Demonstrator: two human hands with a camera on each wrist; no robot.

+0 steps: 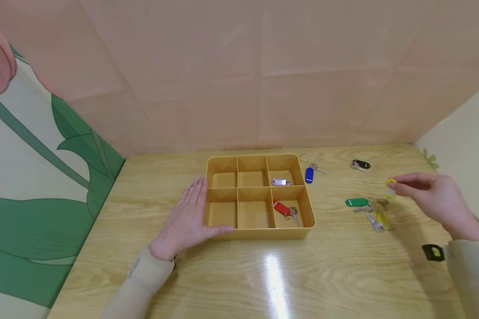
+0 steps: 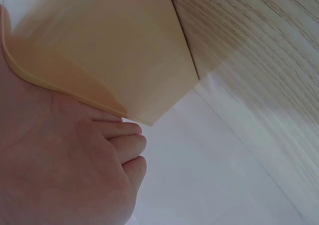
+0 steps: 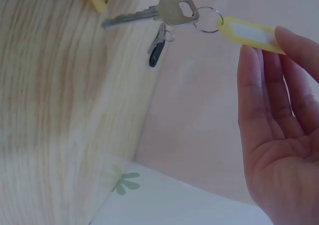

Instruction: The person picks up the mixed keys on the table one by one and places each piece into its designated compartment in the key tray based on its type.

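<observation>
My right hand (image 1: 443, 201) pinches a yellow key tag (image 3: 251, 34) between thumb and fingers. From its ring hangs a key (image 3: 174, 11), held above the table. My left hand (image 1: 187, 219) lies with straight fingers along the left side of a yellow divided box (image 1: 255, 234), its thumb over the front rim. In the box's front right compartment is a key with a red tag (image 1: 281, 208); a white or pale purple tag (image 1: 279, 182) lies in the back right one.
On the table right of the box lie keys with a blue tag (image 1: 309, 175), a black tag (image 1: 361, 164), a green tag (image 1: 357, 202) and another yellow tag (image 1: 382, 220). A pink wall (image 1: 259, 88) stands behind, with patterned panels at both sides.
</observation>
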